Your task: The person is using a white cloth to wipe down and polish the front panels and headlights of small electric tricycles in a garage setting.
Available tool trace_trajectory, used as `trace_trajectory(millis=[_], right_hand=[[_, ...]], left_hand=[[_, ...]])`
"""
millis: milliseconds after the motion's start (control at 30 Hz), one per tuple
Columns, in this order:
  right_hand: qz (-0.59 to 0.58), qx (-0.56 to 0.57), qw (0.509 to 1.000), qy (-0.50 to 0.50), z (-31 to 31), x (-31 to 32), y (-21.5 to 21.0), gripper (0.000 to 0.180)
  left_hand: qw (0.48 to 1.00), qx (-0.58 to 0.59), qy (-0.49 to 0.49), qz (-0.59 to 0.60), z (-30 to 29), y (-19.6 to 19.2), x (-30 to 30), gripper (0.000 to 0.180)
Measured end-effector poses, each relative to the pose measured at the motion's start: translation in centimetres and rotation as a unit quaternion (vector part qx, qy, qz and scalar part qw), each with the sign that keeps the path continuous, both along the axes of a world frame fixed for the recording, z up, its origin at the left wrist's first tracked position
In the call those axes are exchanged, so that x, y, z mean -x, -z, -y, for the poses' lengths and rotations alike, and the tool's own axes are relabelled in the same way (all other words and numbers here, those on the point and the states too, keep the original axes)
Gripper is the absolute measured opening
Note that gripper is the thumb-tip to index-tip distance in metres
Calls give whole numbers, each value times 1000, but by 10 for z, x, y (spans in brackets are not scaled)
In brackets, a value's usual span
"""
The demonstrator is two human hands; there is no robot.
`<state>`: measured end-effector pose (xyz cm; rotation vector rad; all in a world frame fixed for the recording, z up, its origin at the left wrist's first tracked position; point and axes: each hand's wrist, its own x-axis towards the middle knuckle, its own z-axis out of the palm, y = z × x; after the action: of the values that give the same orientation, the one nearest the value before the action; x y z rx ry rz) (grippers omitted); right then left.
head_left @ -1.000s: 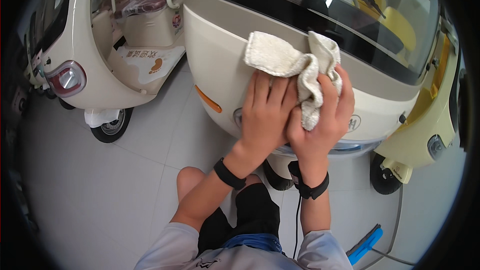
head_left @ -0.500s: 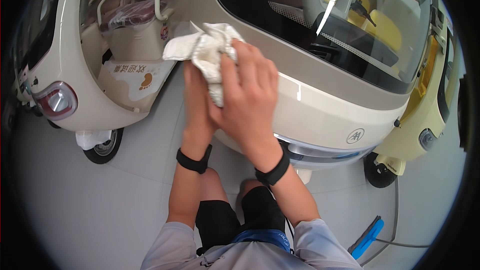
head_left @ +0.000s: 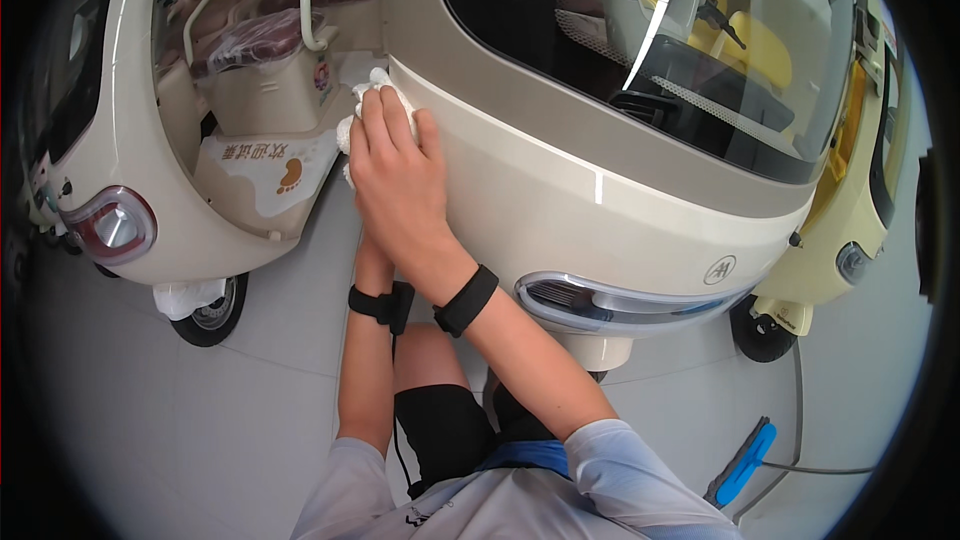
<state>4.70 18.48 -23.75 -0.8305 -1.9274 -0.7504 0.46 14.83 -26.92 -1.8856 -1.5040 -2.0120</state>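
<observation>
Head view, nearest first: your grey sleeves and black shorts fill the lower edge, both forearms reaching up and away from you, each with a black wristband [head_left: 465, 300]. On the grey tiled floor [head_left: 250, 390] to your lower right lies a tool with a blue handle [head_left: 745, 460], beside a thin cable.

Your right hand [head_left: 400, 185] lies flat, fingers together and extended, pressing a white cloth [head_left: 370, 110] against the left corner of the beige vehicle's front panel [head_left: 600, 210]. This grip is a flat press, not a closed fist; the cloth shows only above and to the left of the fingertips. Your left hand [head_left: 358, 208] sits beneath the right and is almost wholly covered; its grip cannot be determined.

Below the panel runs a clear headlight strip [head_left: 620, 295]. Above it, the dark windscreen [head_left: 640, 40]. To the left stands a second cream vehicle [head_left: 130, 150], door open, red tail lamp [head_left: 105, 225] showing. A pale yellow vehicle [head_left: 850, 210] stands at far right.
</observation>
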Motion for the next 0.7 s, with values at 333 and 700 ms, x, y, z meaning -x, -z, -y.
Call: trace_trajectory(millis=[333, 700], right_hand=[[-125, 60, 988, -72, 28, -60, -23, 38], [-246, 70, 964, -68, 55, -284, -14, 51]], left_hand=[[997, 4, -47, -68, 0, -27, -38, 81], [940, -51, -134, -309, 17, -22, -208, 79]])
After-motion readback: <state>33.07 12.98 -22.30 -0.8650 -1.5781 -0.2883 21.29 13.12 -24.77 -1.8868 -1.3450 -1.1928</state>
